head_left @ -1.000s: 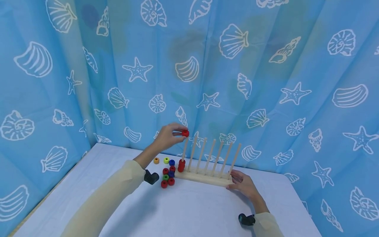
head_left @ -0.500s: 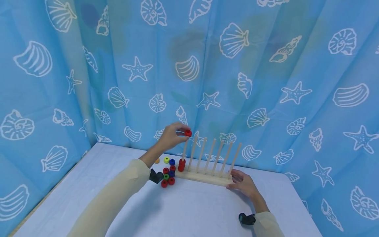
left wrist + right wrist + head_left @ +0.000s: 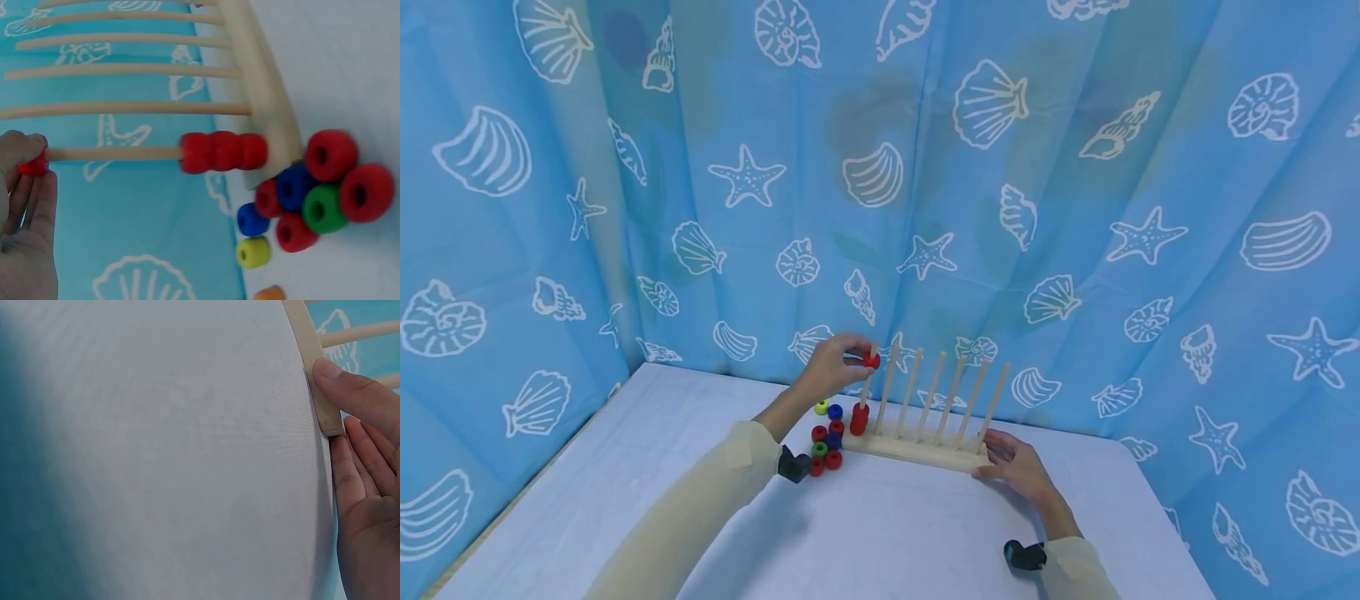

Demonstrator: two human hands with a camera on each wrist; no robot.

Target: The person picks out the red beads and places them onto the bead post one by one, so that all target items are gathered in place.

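Observation:
My left hand [image 3: 832,367] pinches a red bead [image 3: 871,361] between thumb and fingers. In the head view the bead is around the leftmost peg, near its top, with the tip sticking out above. Three more red beads [image 3: 223,151] are stacked at the bottom of that same peg, touching one another. The pegs rise from a long wooden base [image 3: 917,451]; the other pegs carry no beads. At the base's right end, my right hand [image 3: 1018,468] grips the wood, thumb on the front side and fingers behind, as the right wrist view [image 3: 369,444] also shows.
Loose beads lie left of the base: several red ones [image 3: 331,155], a green bead [image 3: 325,209], blue ones [image 3: 253,219], a yellow bead [image 3: 253,252] and an orange bead [image 3: 270,293]. A shell-patterned curtain [image 3: 880,175] hangs behind the white-covered table [image 3: 895,533].
My left hand has moved slightly right, then down, bringing the red bead from above the leftmost peg onto its upper part. The right hand stays on the base.

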